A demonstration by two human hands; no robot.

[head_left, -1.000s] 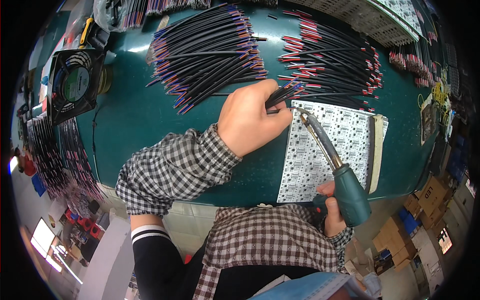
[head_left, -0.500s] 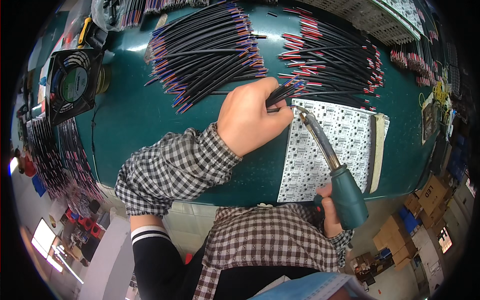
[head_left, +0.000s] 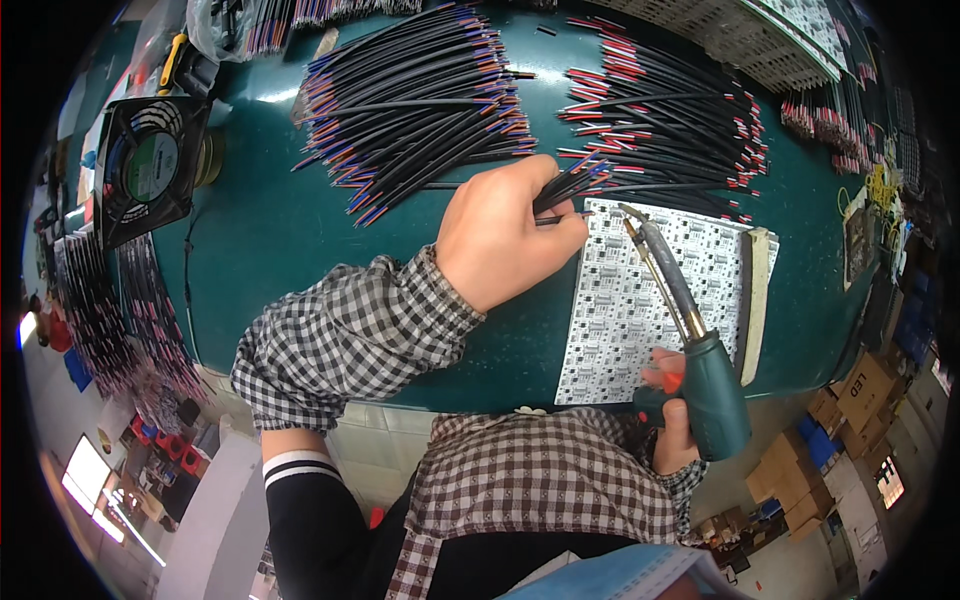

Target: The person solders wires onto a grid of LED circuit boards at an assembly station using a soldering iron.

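My left hand (head_left: 508, 238) is closed around a small bundle of black cables (head_left: 572, 184) with blue and brown wire ends. One cable pinched between thumb and finger points over the top left corner of a white circuit board panel (head_left: 640, 320). My right hand (head_left: 676, 436) grips a soldering gun (head_left: 716, 392) with a green handle and a red trigger. Its metal tip hovers over the upper part of the panel, a little right of the pinched cable's end and apart from it. The gun's handle hides part of my right fingers.
Behind my left hand lies a pile of blue-and-brown-ended cables (head_left: 410, 100); right of it, red-and-white-ended cables (head_left: 660, 120). A black fan (head_left: 150, 172) stands at the left. A pale strip (head_left: 756, 305) lies along the panel's right side. Stacked panels (head_left: 770, 40) sit far right.
The soldering gun has shifted to the right, and its tip has drawn away from the pinched cable's end. More of my right fingers and the red trigger show. My left hand has stayed still.
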